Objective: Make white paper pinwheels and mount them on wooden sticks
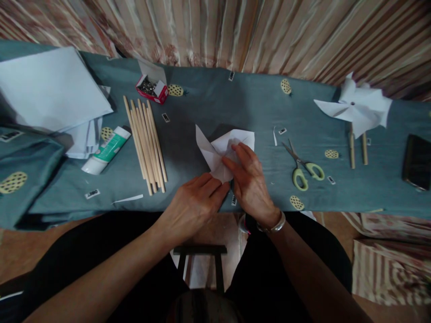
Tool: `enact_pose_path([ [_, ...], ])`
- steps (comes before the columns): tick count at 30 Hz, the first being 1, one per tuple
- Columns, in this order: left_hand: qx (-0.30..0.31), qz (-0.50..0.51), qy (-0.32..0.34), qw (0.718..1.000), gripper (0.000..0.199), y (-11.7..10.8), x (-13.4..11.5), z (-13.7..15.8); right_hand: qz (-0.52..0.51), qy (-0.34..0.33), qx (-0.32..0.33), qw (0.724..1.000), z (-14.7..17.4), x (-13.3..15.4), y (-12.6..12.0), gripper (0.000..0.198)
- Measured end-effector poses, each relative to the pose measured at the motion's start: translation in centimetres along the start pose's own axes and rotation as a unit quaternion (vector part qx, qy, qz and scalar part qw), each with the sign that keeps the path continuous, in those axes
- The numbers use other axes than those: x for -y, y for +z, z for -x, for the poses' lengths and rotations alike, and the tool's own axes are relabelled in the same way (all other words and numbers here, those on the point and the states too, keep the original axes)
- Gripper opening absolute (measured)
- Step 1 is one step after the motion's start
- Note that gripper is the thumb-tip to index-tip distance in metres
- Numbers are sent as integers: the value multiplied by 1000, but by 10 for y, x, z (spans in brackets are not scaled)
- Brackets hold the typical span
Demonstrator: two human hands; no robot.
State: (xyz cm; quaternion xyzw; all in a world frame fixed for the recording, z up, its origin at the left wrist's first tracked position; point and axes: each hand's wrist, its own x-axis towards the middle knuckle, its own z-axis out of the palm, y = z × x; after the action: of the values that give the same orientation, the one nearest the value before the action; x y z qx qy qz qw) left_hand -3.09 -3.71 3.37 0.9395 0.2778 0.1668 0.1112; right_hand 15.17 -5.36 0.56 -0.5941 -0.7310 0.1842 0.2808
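A white paper pinwheel [207, 150] lies before me near the table's front edge, its corners partly folded and one point standing up at the left. My left hand [204, 195] is closed on its near edge, thumb and fingertips pinching the paper. From the right, my right hand [247, 179] rests over the paper, its fingers bent and pressing near the middle. Those fingers hide part of the folds. Green-handled scissors [299, 166] lie with blades apart to the right of my right hand.
Wooden sticks [146, 146], a glue tube [106, 150] and a red box of metal pins [151, 89] are at left, near stacked white paper [54, 89]. Finished pinwheels [362, 105] on sticks and a dark phone [416, 161] lie at right. A curtain [215, 33] hangs behind.
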Motion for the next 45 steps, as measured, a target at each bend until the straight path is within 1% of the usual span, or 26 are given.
enact_pose_path([
  [4, -12, 0, 4, 1000, 17, -3, -2, -3, 5, -5, -1, 1000, 1, 0, 2, 48],
  [8, -38, 15, 38, 998, 17, -4, -9, -5, 22, -8, -6, 1000, 0, 0, 2, 50],
  [10, -50, 28, 54, 997, 17, -5, -13, -6, 40, -5, 6, 999, 0, 1, 2, 49],
  [13, -54, 36, 58, 996, 15, -6, -15, -7, 60, -4, 25, 998, -1, 3, -1, 44],
  [15, -52, 31, 53, 997, 14, -7, -13, -7, 59, -5, 25, 998, -1, 3, -2, 44],
  [19, -34, 17, 35, 999, 15, -4, -5, -6, 31, 4, -3, 1000, -2, 2, -3, 49],
  [22, -39, 17, 28, 999, 13, 0, 0, -6, 21, 0, -14, 1000, -3, 0, -3, 50],
  [24, -59, 10, 24, 998, 14, 4, 3, -6, 27, -3, -15, 1000, -3, -3, -4, 48],
  [27, -77, -11, 22, 997, 21, 10, 8, -5, 27, -1, -13, 1000, -6, -8, -5, 44],
  [33, -60, -29, 31, 997, 24, 14, 14, -6, -45, 7, -37, 998, -14, -15, -10, 35],
  [35, -59, -30, 31, 997, 24, 14, 14, -6, -50, 17, -53, 997, -18, -18, -15, 33],
  [39, -59, -31, 41, 997, 22, 12, 12, -8, 18, 43, -84, 995, -25, -29, -25, 39],
  [42, -64, -28, 44, 997, 21, 11, 11, -9, 61, 43, -62, 995, -30, -38, -26, 44],
  [45, -77, -26, 49, 995, 21, 10, 12, -12, 77, 22, -47, 996, -33, -43, -25, 42],
])
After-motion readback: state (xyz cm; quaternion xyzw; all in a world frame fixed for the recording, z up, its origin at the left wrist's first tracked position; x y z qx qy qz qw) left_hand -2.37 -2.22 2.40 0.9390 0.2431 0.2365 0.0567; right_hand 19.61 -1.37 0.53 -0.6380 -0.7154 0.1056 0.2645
